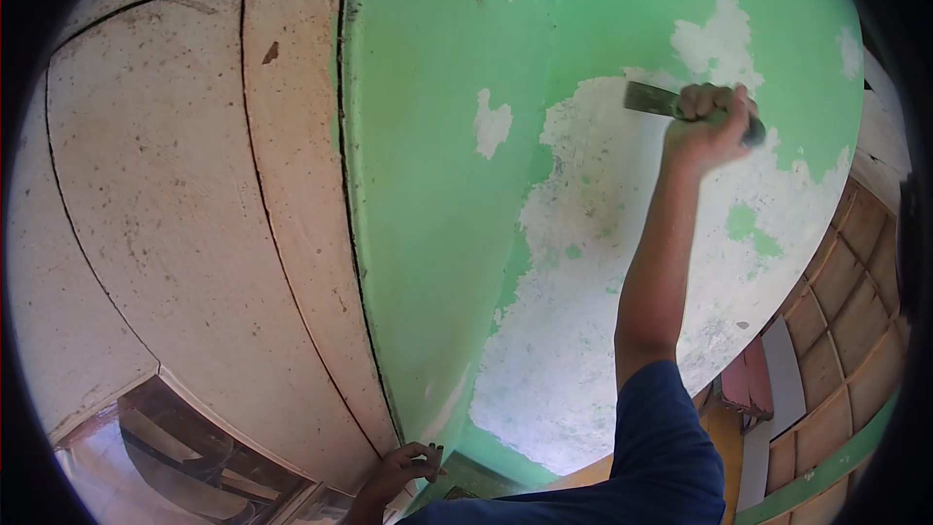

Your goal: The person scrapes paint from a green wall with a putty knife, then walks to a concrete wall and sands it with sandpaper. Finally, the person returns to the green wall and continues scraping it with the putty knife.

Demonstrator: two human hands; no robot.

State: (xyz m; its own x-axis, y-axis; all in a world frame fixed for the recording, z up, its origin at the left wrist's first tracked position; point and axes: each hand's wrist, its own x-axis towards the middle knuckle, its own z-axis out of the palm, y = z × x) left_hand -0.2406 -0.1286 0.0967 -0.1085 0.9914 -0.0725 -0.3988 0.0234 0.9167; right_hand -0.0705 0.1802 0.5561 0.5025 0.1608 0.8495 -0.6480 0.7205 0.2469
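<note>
My right hand (714, 126) is raised high against the wall, fingers wrapped round the handle of a scraper (651, 98). Its flat blade points left, overlapping the upper edge of a large bare white patch (573, 194). Flaking green paint (437, 136) surrounds that patch. Low in the view, my left hand (410, 467) is closed with bent fingers beside the bottom corner of the wall. Something small and dark shows at its fingertips, and I cannot tell what it is.
Stained white panels (165, 185) with dark seams fill the left side. A glass pane (146, 467) in a dark frame sits at lower left. At lower right are a pink box-like object (746, 379) and a brown panelled surface (836, 301) with pale strips.
</note>
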